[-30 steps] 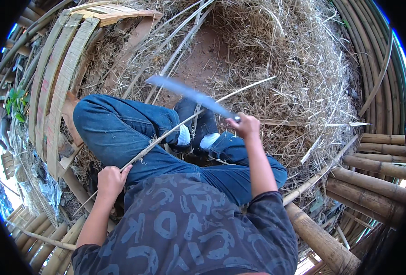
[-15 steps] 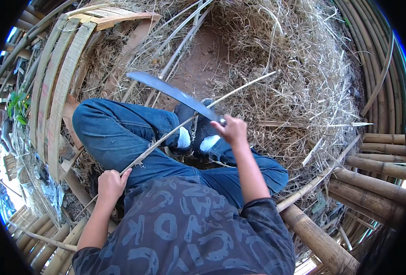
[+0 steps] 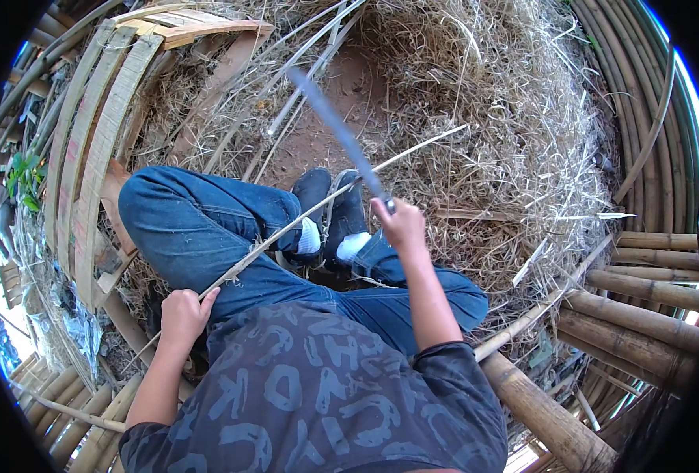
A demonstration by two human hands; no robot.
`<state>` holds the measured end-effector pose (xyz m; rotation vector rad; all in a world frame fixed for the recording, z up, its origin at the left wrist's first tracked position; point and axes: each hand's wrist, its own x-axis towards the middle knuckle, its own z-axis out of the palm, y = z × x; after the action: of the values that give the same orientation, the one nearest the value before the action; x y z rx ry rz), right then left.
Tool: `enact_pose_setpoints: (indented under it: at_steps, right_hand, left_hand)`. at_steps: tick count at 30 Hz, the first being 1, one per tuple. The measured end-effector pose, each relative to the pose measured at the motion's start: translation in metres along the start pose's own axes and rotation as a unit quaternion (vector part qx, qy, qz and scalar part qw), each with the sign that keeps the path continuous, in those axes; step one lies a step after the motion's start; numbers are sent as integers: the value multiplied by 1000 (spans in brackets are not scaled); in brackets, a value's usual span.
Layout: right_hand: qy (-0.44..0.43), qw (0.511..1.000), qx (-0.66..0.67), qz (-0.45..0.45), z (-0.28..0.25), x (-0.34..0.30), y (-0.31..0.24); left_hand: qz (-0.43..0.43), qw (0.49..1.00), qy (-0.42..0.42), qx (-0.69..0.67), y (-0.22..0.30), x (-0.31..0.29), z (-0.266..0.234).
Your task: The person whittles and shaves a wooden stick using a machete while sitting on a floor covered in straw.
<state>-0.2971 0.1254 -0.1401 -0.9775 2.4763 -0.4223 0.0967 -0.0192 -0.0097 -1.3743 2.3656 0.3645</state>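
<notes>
The left hand [image 3: 184, 317] pinches a long, thin, pale bamboo strip [image 3: 253, 255] slanting over blue jeans [image 3: 180, 229]; the right hand [image 3: 401, 226] grips 1 long grey-bladed knife [image 3: 340, 128], blade above open brown soil [image 3: 359, 79].

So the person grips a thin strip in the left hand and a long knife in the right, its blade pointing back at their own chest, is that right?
Not quite: in the head view, the long knife has its blade pointing forward, away from the person. The left hand does grip the thin strip, and the right hand does hold the knife.
</notes>
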Motion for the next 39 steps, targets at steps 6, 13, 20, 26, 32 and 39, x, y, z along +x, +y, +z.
enact_pose_setpoints:
  at_steps: [6, 13, 20, 26, 32, 39]
  right_hand:
    - [27, 988, -69, 137, -25, 18, 77]
    - [64, 959, -195, 198, -100, -2, 122]
    - [-6, 993, -87, 73, -23, -31, 45]
    - [96, 961, -102, 240, -55, -27, 117]
    - [16, 982, -37, 182, -58, -48, 69]
    - [-98, 976, 192, 29, 27, -71, -65]
  left_hand:
    - [8, 1000, -22, -1, -2, 0, 0]
    - [29, 999, -11, 26, -3, 5, 3]
    - [-2, 999, -38, -3, -1, 2, -8]
    - [6, 996, -87, -5, 1, 11, -12]
    - [-18, 992, -115, -49, 1, 12, -21]
    - [-44, 969, -204, -131, -3, 21, -25]
